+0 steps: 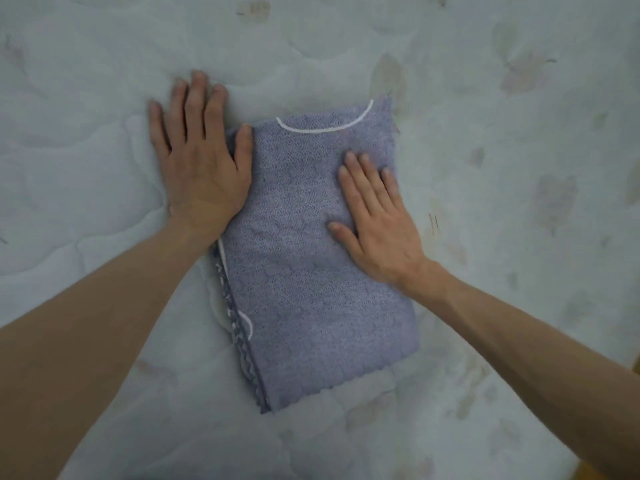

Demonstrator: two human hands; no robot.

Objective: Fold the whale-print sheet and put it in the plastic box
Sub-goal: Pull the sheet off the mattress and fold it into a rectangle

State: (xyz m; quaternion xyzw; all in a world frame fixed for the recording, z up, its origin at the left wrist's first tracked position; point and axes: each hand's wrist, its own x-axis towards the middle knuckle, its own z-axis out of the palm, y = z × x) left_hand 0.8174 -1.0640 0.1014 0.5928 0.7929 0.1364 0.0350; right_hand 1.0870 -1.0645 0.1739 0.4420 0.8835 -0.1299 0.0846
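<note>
Hands flat, both grips released, on and beside folded sheet.

Right hand (377,216) pressed palm-down on right half of sheet (311,271), fingers straight, grasping nothing. Left hand (201,161) laid flat against sheet's upper left edge, thumb touching the fold, remaining fingers spread on mattress (104,81); nothing clenched. Sheet blue-grey, textured, folded to a narrow rectangle with stacked layers showing along left edge, scalloped hem at near end, white curved line near far end. Sheet resting mid-frame on pale quilted mattress with faded leaf pattern. Forearms bare, entering from lower corners.
</note>
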